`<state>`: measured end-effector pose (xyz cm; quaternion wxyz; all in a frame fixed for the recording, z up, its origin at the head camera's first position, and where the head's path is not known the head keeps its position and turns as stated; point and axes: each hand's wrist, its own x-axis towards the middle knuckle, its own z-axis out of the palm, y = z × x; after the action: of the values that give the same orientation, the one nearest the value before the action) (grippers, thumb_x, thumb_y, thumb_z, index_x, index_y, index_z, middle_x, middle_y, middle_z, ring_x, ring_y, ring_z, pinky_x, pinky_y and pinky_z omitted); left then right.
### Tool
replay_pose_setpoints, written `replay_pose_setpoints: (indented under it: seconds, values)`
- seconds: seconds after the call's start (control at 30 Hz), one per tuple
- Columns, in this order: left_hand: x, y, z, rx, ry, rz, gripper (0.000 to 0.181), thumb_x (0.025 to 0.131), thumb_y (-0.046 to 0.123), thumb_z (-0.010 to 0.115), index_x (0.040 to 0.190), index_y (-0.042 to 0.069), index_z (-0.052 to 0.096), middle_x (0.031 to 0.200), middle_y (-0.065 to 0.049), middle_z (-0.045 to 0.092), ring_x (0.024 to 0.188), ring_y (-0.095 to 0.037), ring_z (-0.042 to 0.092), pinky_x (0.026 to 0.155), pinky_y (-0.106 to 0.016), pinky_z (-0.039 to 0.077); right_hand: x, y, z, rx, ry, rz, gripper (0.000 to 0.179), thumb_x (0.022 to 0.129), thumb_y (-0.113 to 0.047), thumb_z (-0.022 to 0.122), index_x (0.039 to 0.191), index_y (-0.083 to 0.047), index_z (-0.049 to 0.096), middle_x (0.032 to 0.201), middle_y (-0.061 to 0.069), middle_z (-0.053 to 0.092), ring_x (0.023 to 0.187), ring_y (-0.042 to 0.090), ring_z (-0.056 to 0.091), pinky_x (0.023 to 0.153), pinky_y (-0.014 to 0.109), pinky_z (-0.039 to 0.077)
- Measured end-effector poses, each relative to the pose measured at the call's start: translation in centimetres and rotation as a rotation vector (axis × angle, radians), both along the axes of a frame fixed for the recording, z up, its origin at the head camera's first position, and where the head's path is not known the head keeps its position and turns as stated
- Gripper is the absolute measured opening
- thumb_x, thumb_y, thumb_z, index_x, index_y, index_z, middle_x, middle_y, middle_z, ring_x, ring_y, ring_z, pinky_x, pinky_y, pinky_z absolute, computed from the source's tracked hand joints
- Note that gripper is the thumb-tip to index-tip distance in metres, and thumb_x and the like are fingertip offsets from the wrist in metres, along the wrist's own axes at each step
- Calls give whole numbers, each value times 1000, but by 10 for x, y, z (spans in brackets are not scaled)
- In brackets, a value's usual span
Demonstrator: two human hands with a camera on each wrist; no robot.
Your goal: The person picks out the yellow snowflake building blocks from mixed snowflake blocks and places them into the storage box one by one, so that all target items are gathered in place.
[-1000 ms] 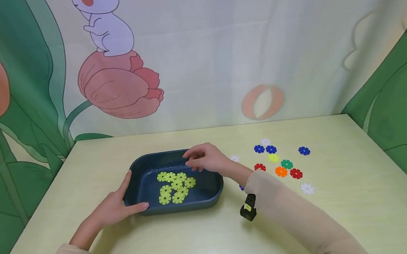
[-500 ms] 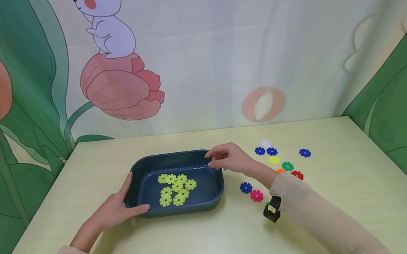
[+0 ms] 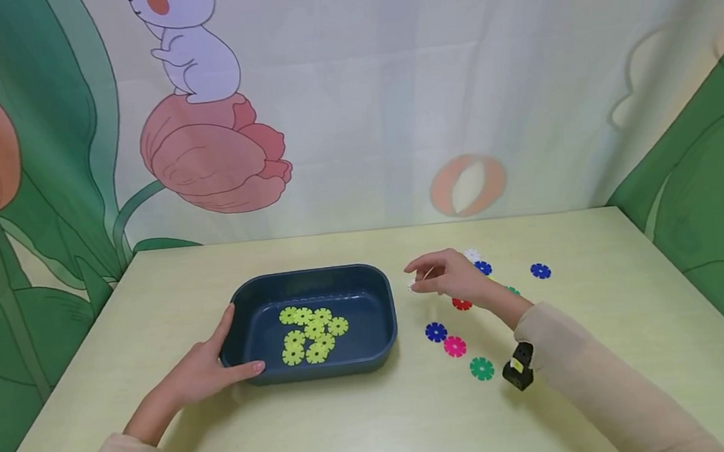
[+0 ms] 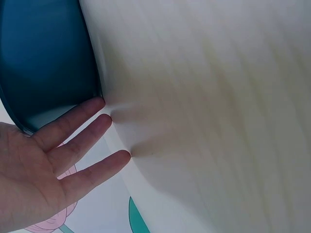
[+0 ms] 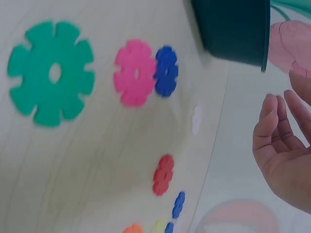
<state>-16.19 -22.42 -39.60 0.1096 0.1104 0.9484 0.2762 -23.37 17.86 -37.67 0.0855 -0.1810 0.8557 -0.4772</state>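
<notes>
A dark blue rectangular basin stands left of the middle of the table, with several yellow-green notched plastic discs lying flat inside. My left hand rests at the basin's left end, thumb along the near rim. In the left wrist view, the straight, spread fingers of that hand lie at the basin's outer wall. Beyond the basin's right side, my right hand hovers with loosely bent fingers and nothing between them. A white disc lies on the table just beneath, partly hidden by the fingertips in the head view.
Right of the basin lie loose discs: a blue one, a pink one, a green one and a red one. Farther back are another blue disc and a white one. A patterned curtain hangs behind the table.
My right hand has moved from over the basin to the right, out past its rim, above the table near the white disc. My left hand has stayed at the basin.
</notes>
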Motion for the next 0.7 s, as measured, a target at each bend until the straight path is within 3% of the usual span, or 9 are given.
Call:
replay_pose_setpoints:
  seconds: [0.13,0.23,0.4,0.7]
  values:
    - [0,0,2,-2,-1,-1,109,77,55,63,146,7,-7,136,-39,24,118,-51,37,88,-56,39,-5,13,-3,46,-12,-25,35,80,-13,69,113,-4,63,88,8,57,78,27,56,69,43,49]
    - [0,0,2,-3,1,-5,109,77,53,64,145,6,-7,136,-39,24,118,-51,37,88,-56,39,-10,25,-9,94,-24,-41,37,80,-13,69,116,-4,62,92,12,57,79,23,53,69,37,48]
    - [0,-1,0,-3,7,-2,109,77,55,64,146,7,-6,136,-39,25,118,-50,37,88,-55,39,-14,45,-19,156,-48,-73,39,81,-11,69,118,-5,61,103,19,55,86,25,47,67,31,44]
    - [1,-1,2,-1,1,-3,109,77,53,64,146,7,-6,136,-38,25,119,-50,37,88,-55,39,-21,81,-33,221,-72,-129,41,80,-15,71,119,-8,61,116,15,48,99,30,40,72,33,42]
